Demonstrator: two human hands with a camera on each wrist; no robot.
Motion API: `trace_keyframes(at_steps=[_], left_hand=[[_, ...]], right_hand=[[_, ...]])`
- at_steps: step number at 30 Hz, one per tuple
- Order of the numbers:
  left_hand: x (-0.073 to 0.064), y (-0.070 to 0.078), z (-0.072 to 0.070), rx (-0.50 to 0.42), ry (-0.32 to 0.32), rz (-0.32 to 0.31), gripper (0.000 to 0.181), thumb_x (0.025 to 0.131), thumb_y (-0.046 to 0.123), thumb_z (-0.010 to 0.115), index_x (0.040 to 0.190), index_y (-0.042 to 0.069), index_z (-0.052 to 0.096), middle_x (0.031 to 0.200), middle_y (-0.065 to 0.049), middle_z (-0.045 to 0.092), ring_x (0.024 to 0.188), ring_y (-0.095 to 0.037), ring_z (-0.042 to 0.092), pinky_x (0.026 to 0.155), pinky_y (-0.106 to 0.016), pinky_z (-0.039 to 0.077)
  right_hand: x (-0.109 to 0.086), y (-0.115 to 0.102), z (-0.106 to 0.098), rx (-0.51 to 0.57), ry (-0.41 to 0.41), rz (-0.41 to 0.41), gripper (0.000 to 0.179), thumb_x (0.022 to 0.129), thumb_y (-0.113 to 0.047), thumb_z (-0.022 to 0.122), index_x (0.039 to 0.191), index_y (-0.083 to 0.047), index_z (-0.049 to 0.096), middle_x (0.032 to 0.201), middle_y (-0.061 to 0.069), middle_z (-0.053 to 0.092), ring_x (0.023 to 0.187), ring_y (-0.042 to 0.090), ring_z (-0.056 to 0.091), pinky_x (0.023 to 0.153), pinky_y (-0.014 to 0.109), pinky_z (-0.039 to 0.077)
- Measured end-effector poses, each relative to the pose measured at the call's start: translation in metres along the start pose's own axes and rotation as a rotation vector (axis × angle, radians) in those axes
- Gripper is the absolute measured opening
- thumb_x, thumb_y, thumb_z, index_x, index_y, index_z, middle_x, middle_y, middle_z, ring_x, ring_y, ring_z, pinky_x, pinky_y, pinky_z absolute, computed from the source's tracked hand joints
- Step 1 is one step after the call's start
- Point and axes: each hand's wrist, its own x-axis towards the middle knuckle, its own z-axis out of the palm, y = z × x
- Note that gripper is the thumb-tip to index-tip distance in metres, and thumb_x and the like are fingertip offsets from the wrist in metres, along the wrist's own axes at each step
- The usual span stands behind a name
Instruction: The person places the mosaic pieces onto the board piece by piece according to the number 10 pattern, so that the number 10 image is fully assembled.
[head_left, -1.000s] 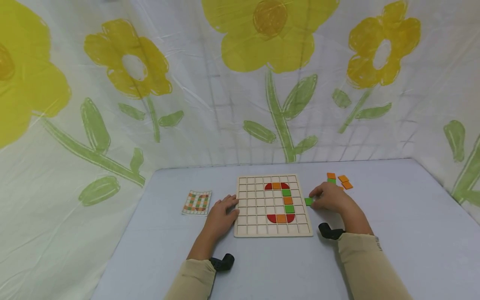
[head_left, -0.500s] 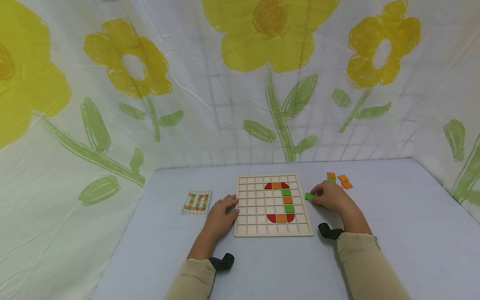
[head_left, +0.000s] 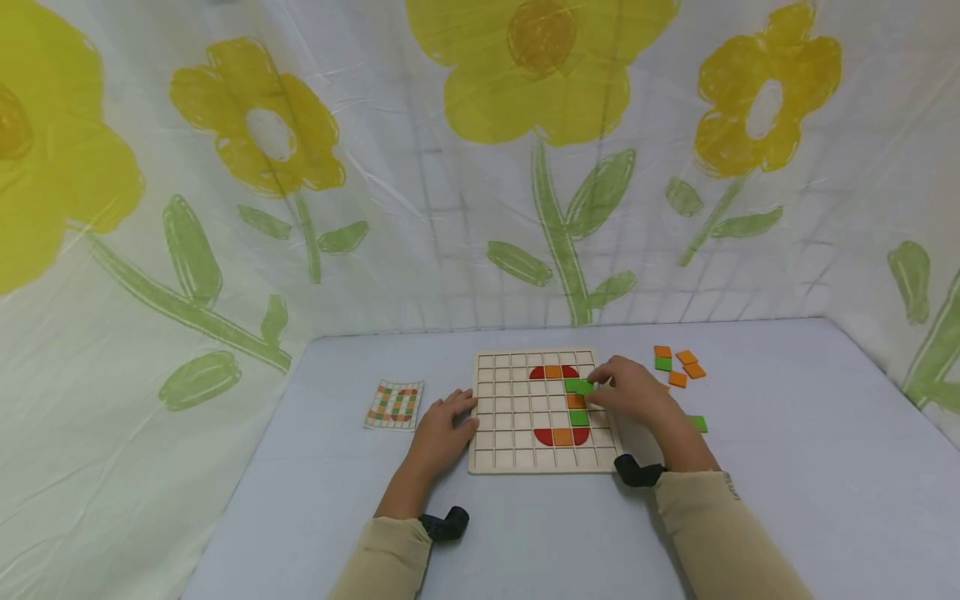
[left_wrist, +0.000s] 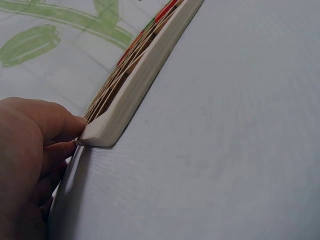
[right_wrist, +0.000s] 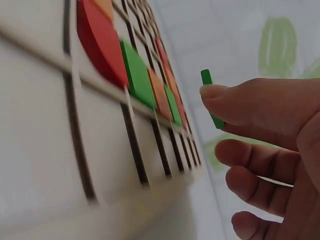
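Note:
My left hand (head_left: 442, 429) lies at the left edge of the wooden grid board (head_left: 495, 458), thumb and fingers touching its rim; in the left wrist view the thumb (left_wrist: 62, 122) meets the board near a corner. Over the right part of the board, my right hand (head_left: 630, 389) pinches a green square tile (head_left: 584, 387). The right wrist view shows that tile (right_wrist: 212, 100) on edge between thumb and fingers, raised above the board, the other fingers loosely bent. Red rounded tiles (head_left: 543, 437), orange squares (head_left: 562, 437) and green squares (head_left: 578, 417) form a bracket shape on the grid.
A pattern card (head_left: 394, 406) with a coloured grid lies left of the board. Right of it are loose orange tiles (head_left: 694, 370) and green tiles (head_left: 663, 364), one green tile (head_left: 697, 423) partly behind the right wrist. A flower-painted curtain (head_left: 420, 275) stands behind the table.
My right hand has lifted the green tile from the table beside the board and carried it left over the grid, uncovering some loose tiles. The left hand has stayed put.

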Motion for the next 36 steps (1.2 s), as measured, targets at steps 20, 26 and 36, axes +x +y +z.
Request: trace_keyframes(at_steps=[20, 26, 36], left_hand=[[-0.002, 0.002, 0.000, -0.015, 0.000, -0.007, 0.039, 0.096, 0.023, 0.063, 0.133, 0.012, 0.063, 0.148, -0.001, 0.051, 0.144, -0.023, 0.038, 0.124, -0.046, 0.021], [-0.001, 0.003, 0.000, -0.015, 0.002, -0.010, 0.039, 0.096, 0.023, 0.063, 0.133, 0.011, 0.063, 0.148, -0.001, 0.051, 0.144, -0.023, 0.038, 0.124, -0.046, 0.021], [-0.002, 0.003, 0.000, -0.014, 0.003, -0.010, 0.039, 0.096, 0.023, 0.063, 0.132, 0.011, 0.063, 0.148, -0.001, 0.051, 0.144, -0.023, 0.038, 0.124, -0.046, 0.021]], right_hand=[[-0.004, -0.052, 0.047, -0.074, -0.104, -0.175, 0.021, 0.083, -0.020, 0.077, 0.102, -0.011, 0.076, 0.088, -0.004, 0.060, 0.077, 0.011, 0.051, 0.072, 0.029, 0.050], [-0.006, -0.050, 0.045, -0.078, -0.095, -0.194, 0.021, 0.084, -0.018, 0.076, 0.103, -0.009, 0.076, 0.088, -0.002, 0.061, 0.079, 0.011, 0.053, 0.073, 0.030, 0.051], [-0.005, -0.046, 0.044, -0.087, -0.087, -0.199, 0.015, 0.086, -0.019, 0.074, 0.100, -0.012, 0.076, 0.091, -0.003, 0.065, 0.084, 0.012, 0.055, 0.076, 0.032, 0.052]])
